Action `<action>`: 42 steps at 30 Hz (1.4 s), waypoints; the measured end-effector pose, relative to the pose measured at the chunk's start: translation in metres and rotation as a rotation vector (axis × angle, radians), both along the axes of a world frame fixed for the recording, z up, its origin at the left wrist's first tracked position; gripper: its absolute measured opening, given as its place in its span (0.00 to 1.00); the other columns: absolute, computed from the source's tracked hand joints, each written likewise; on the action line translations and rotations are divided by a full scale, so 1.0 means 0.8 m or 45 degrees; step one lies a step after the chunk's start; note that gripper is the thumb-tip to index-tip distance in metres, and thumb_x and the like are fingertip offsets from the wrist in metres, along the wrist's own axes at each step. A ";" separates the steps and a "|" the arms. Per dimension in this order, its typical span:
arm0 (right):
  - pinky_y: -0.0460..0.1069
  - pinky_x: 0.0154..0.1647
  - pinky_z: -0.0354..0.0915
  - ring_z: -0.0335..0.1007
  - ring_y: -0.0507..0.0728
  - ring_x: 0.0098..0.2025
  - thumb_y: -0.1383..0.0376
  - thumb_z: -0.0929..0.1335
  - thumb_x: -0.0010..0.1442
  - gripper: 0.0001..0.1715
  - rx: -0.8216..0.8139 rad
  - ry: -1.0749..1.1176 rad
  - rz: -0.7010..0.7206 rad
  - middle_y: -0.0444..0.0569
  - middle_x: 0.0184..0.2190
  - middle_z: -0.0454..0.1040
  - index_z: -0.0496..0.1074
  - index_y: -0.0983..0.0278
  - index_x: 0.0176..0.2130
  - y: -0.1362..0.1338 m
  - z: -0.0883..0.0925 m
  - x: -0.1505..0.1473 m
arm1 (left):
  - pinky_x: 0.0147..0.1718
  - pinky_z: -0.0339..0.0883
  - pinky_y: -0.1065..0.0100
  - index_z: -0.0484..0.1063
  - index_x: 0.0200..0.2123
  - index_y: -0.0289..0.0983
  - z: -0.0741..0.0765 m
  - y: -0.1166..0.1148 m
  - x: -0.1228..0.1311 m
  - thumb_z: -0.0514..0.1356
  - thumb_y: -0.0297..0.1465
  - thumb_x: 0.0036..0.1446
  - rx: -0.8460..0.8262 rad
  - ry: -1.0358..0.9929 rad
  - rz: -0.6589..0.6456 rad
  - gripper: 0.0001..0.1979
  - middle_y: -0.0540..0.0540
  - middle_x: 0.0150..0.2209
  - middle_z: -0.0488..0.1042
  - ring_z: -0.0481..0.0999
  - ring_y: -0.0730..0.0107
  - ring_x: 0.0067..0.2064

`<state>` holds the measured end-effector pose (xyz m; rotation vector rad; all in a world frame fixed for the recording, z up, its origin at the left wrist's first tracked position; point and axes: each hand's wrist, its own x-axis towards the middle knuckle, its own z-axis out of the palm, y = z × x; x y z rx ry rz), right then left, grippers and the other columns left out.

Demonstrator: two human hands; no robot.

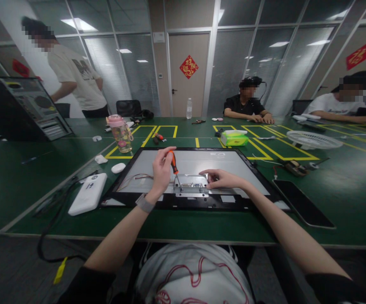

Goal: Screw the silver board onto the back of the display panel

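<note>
My screwdriver (174, 164): orange and black, mid-frame
Panel (230, 164): silver-grey, black-bordered, mid-frame
My shirt (198, 270): pale grey with red lines, bottom centre
My sleeves (89, 283): black, both lower corners
Table (202, 223): dark green, marked with yellow tape (197, 142)
Cup lid (116, 120): pink, left of centre
Packet (233, 138): bright green, right of centre
Phone (303, 203): black, lower right
Sign (189, 67): red, gold-lettered, top centre

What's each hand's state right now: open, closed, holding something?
Left hand: closed on the orange-and-black screwdriver.
Right hand: at the metal port bracket's right end; gripping or merely touching, cannot tell.
</note>
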<state>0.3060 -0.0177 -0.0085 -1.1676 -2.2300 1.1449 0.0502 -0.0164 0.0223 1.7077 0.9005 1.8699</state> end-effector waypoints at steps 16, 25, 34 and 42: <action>0.48 0.35 0.60 0.64 0.53 0.32 0.52 0.72 0.50 0.42 0.016 -0.029 -0.021 0.43 0.29 0.68 0.64 0.66 0.59 -0.002 0.002 -0.001 | 0.37 0.66 0.71 0.74 0.42 0.38 -0.003 0.003 0.001 0.56 0.35 0.60 -0.033 -0.026 -0.053 0.11 0.46 0.36 0.73 0.72 0.73 0.35; 0.48 0.35 0.60 0.63 0.53 0.32 0.53 0.73 0.49 0.43 0.006 0.002 -0.010 0.43 0.29 0.67 0.64 0.68 0.59 -0.001 0.001 -0.001 | 0.40 0.65 0.70 0.75 0.40 0.39 -0.002 0.003 0.000 0.54 0.35 0.61 0.006 0.033 0.016 0.11 0.46 0.39 0.72 0.71 0.70 0.39; 0.48 0.34 0.59 0.63 0.53 0.32 0.54 0.73 0.50 0.41 -0.007 -0.003 -0.002 0.42 0.29 0.67 0.64 0.67 0.59 -0.001 0.002 -0.001 | 0.40 0.66 0.70 0.73 0.43 0.39 -0.003 0.005 0.001 0.54 0.33 0.60 -0.066 -0.031 -0.080 0.11 0.46 0.39 0.73 0.72 0.71 0.39; 0.48 0.34 0.59 0.62 0.52 0.31 0.54 0.73 0.50 0.42 -0.017 0.006 -0.008 0.42 0.28 0.66 0.63 0.68 0.59 -0.001 0.002 -0.002 | 0.35 0.65 0.72 0.74 0.41 0.39 -0.002 0.003 0.001 0.57 0.33 0.58 -0.031 0.021 -0.014 0.09 0.47 0.37 0.70 0.69 0.74 0.35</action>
